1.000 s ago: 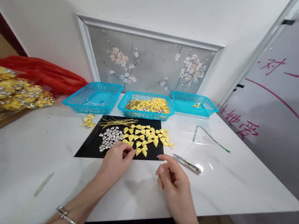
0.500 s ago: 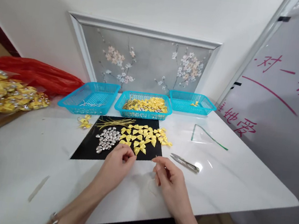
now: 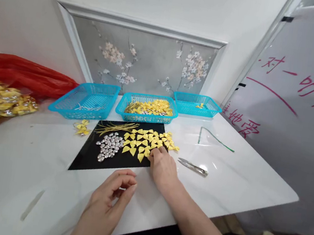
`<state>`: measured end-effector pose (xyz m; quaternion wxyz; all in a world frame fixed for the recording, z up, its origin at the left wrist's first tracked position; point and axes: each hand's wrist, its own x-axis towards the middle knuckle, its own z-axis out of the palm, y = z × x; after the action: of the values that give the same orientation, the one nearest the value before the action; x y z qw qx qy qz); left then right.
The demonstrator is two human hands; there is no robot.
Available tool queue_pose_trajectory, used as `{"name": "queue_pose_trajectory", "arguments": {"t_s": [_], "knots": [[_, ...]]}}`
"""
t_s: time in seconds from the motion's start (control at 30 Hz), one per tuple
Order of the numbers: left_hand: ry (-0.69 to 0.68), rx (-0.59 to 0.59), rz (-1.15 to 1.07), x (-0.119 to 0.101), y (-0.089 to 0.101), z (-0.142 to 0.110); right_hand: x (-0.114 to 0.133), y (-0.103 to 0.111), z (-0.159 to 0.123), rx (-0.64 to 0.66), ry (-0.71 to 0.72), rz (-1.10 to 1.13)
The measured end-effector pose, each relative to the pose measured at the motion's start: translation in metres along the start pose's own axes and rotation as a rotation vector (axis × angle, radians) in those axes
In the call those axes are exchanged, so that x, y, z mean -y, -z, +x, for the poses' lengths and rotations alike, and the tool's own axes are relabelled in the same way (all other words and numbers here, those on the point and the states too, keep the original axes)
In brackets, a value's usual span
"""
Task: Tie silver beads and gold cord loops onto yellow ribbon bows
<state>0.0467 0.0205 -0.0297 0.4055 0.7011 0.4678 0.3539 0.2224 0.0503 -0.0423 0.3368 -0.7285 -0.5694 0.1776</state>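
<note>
A black mat (image 3: 87, 160) lies on the white table (image 3: 238, 182). On it are several yellow ribbon bows (image 3: 145, 140), a cluster of silver heart beads (image 3: 109, 146) and a bundle of gold wires (image 3: 117, 126). My right hand (image 3: 162, 167) reaches onto the mat, its fingertips closed on a bow at the near edge of the yellow pile. My left hand (image 3: 110, 196) hovers over the table in front of the mat, fingers curled in a pinch; whatever it holds is too small to name.
Three turquoise baskets stand at the back: the left basket (image 3: 85, 100), the middle basket (image 3: 147, 108) with bows and the right basket (image 3: 195, 104). Thread snips (image 3: 193, 167) lie right of the mat. A clear bag (image 3: 212, 139), a finished bow (image 3: 80, 127), and packed bags (image 3: 0, 100) lie around.
My right hand moved forward from the table edge onto the bows. My left hand drew back off the mat toward me. The camera view shifted slightly.
</note>
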Motion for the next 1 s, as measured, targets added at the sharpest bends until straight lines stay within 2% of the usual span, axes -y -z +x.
{"name": "queue_pose_trajectory", "arguments": {"t_s": [0.1,0.23,0.37,0.5,0.63,0.77,0.9,1.0], "knots": [[0.090,-0.038,-0.116,0.000,0.003,-0.002,-0.001,0.001,-0.007,-0.027,0.053,-0.021],[0.203,-0.091,-0.281,-0.011,0.004,-0.006,0.004,0.006,-0.045,-0.094,0.214,0.058],[0.352,-0.041,-0.555,-0.023,0.007,-0.009,0.012,0.006,-0.084,-0.165,0.358,0.168],[0.428,0.000,-0.642,-0.025,0.012,-0.011,0.019,0.006,-0.098,-0.251,0.474,0.267],[0.490,0.121,-0.871,-0.020,0.015,-0.010,0.023,0.011,-0.099,-0.223,0.489,0.347],[0.611,0.124,-1.091,-0.016,0.017,-0.012,0.022,0.018,-0.103,-0.126,0.456,0.538],[0.697,0.131,-1.278,-0.016,0.018,-0.017,0.019,0.018,-0.106,-0.110,0.383,0.716],[0.739,0.169,-1.566,-0.018,0.016,-0.022,0.023,0.017,-0.105,-0.105,0.377,0.738]]}}
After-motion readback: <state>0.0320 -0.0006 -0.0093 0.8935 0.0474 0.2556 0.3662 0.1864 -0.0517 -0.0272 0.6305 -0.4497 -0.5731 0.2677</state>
